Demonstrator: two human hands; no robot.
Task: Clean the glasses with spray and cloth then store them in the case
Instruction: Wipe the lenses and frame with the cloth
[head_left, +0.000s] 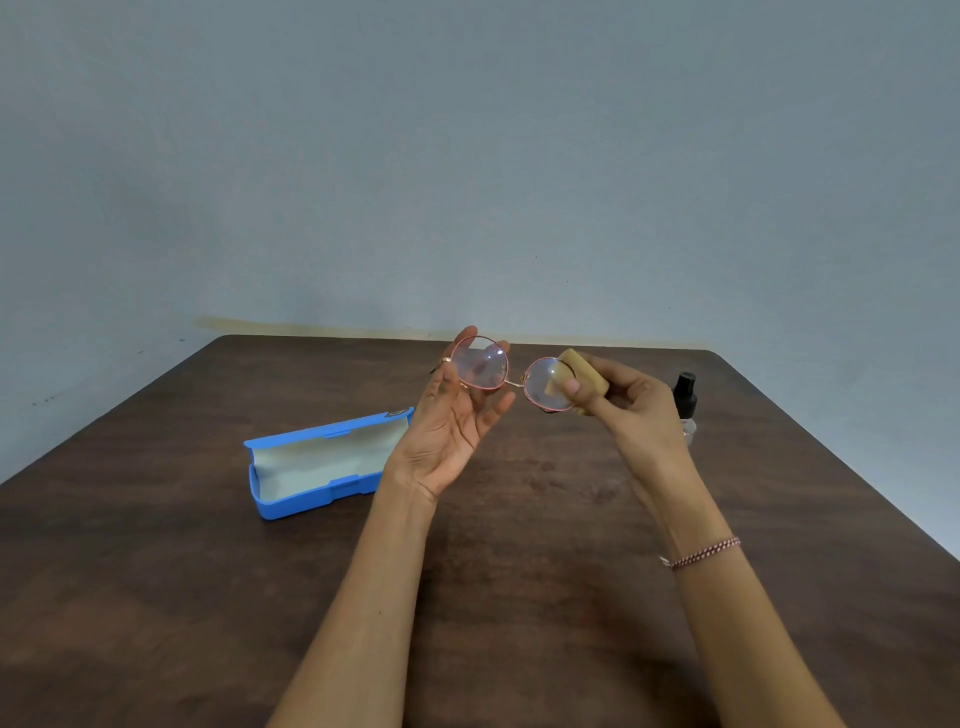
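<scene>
Head view: glasses (506, 375) held up above the table's (519, 597) far edge. Left hand (451, 421) gripping the left lens rim, fingers (496, 408) curled lightly around it. Right hand (631, 402) pinching a folded tan cloth (584, 376) over the other lens, thumb in front. Best done with small circles, light pressure, frame braced near the bridge to spare the hinges. Blue case (322, 467) lying open toward the left edge; spray bottle (685, 402) standing near the right edge, behind the right hand.
</scene>
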